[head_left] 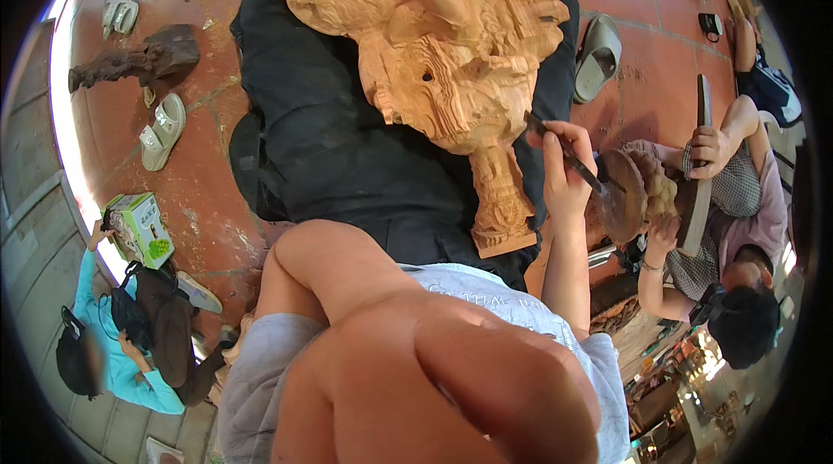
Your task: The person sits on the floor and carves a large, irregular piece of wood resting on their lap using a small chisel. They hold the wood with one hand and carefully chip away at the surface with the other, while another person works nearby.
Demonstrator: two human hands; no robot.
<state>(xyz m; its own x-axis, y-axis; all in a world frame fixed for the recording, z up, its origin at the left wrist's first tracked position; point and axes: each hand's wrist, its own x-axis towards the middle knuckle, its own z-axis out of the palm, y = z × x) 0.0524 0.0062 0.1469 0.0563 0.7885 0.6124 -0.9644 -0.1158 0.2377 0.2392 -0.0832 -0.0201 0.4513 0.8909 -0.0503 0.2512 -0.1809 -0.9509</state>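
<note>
Left hand (pixel 512 377), nearest the head view: bent arm, blurred; finger state cannot be told. Right hand (pixel 566 164), farther off: thumb and fingers pinching a slim dark tool (pixel 582 171) beside the wood carving (pixel 460 56), which lies across black trousers (pixel 312 134), narrow end near. Grey slipper (pixel 599 59) on far right floor.

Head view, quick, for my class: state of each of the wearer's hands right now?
Left hand: large and blurred; open or closed cannot be told.
Right hand: closed around a slim dark tool.
</note>
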